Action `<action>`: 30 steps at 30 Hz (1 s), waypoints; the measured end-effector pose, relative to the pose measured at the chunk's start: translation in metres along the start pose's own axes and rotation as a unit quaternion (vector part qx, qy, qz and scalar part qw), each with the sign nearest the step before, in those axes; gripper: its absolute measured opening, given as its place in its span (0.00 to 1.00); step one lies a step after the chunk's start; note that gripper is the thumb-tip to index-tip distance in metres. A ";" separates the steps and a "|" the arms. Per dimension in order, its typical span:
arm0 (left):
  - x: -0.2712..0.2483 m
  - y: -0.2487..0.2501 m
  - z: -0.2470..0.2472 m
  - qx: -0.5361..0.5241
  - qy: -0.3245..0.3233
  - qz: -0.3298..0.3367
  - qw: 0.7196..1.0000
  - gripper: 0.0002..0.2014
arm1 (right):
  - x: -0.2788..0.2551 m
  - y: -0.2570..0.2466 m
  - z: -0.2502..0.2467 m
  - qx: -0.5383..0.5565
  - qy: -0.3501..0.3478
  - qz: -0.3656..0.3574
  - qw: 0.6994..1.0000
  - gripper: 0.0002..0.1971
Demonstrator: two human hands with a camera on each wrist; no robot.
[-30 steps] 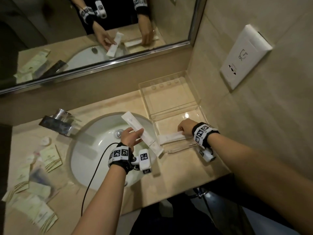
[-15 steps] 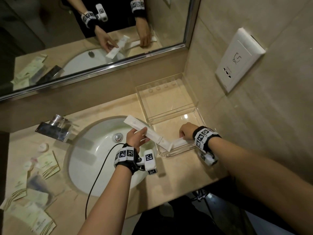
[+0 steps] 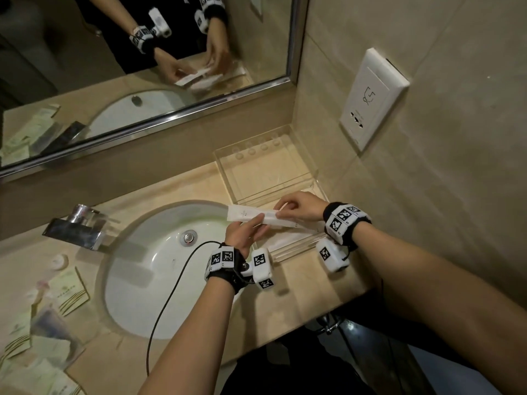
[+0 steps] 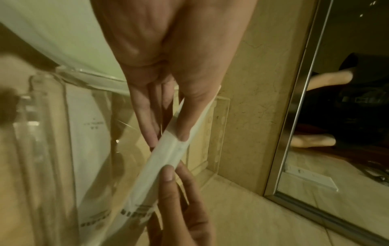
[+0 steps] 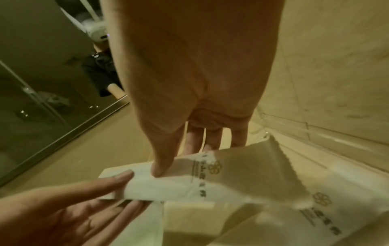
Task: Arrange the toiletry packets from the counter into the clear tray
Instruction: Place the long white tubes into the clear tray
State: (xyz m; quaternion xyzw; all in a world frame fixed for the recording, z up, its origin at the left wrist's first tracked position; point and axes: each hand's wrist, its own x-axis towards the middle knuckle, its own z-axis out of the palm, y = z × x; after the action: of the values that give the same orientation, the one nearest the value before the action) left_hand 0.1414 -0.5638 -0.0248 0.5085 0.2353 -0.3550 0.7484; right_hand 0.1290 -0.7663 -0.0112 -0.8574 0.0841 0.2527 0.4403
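A long white toiletry packet (image 3: 248,213) (image 4: 168,153) (image 5: 231,179) is held level over the left edge of the clear tray (image 3: 313,182), which stands in the counter's right corner. My left hand (image 3: 256,223) (image 4: 168,138) pinches it from below near the middle. My right hand (image 3: 281,208) (image 5: 160,169) pinches it with thumb on top, a little further right. Another white packet (image 3: 288,240) (image 5: 320,216) lies flat in the tray's near section. The tray's far section looks bare.
A white basin (image 3: 159,266) sits left of the tray, with a chrome faucet (image 3: 77,229) behind it. Several pale packets (image 3: 65,292) lie on the counter at far left. A black cable (image 3: 171,295) hangs across the basin. A wall socket (image 3: 370,101) is above the tray.
My left hand carried the long packet rightward from above the basin to the tray's edge. My right hand left the packet lying in the tray and took hold of the long one.
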 end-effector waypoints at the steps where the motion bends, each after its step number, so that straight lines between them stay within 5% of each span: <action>1: -0.002 -0.002 0.002 0.003 -0.007 -0.001 1.000 0.14 | -0.001 0.002 0.000 -0.005 -0.011 0.001 1.000 0.11; 5: 0.001 -0.011 -0.008 0.120 0.074 0.041 0.989 0.26 | -0.004 0.010 0.000 -0.065 0.015 0.031 0.997 0.09; 7: 0.003 -0.010 -0.016 0.305 0.129 0.098 0.939 0.29 | -0.006 0.015 0.003 -0.117 0.021 0.062 0.991 0.09; 11: -0.001 -0.014 -0.012 0.550 0.063 0.189 0.811 0.16 | -0.007 0.027 0.013 -0.162 -0.003 0.073 0.984 0.09; 14: 0.001 -0.023 -0.009 0.616 0.034 0.178 0.767 0.12 | -0.008 0.032 0.017 -0.172 0.002 0.065 0.983 0.09; 30: 0.006 -0.042 0.000 0.667 0.040 0.193 0.719 0.18 | -0.014 0.047 0.009 -0.201 0.028 0.071 0.977 0.12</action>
State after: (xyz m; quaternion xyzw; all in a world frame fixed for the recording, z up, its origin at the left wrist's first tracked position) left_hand 0.1128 -0.5751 -0.0543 0.9241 -0.1352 -0.2474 0.2578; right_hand 0.0965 -0.7882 -0.0423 -0.9268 0.1048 0.2713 0.2377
